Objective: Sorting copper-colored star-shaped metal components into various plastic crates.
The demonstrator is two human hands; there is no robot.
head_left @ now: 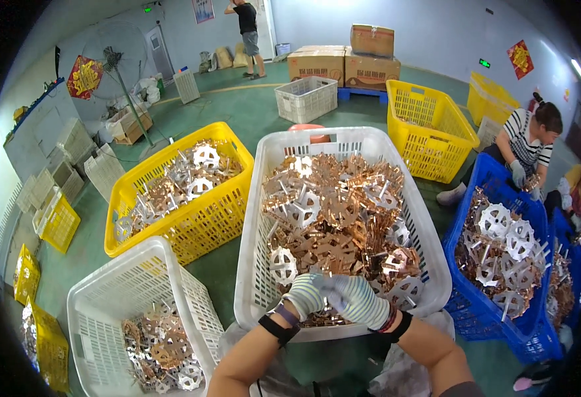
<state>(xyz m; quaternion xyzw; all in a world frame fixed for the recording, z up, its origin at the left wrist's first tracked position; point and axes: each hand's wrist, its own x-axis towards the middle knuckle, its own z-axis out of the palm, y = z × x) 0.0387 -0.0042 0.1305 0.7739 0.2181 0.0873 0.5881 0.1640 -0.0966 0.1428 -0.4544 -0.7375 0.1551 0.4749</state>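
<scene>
Both of my hands wear striped knit gloves and meet over the near end of a large white crate (245,291). Copper-coloured stamped metal parts (337,225) fill this crate, with some silvery wheel-shaped ones (283,266) among them. My left hand (305,295) has its fingers curled in toward the other hand. My right hand (362,302) is closed too, its fingertips against the left ones. Whatever lies between the fingers is too small and hidden to name.
Left stand a yellow crate (197,241) of metal parts and a white crate (98,317) partly filled. At right, a co-worker (529,142) sits by a blue crate (466,298) of parts. Farther back are a yellow crate (436,149), cardboard boxes (370,71) and a standing person (247,33).
</scene>
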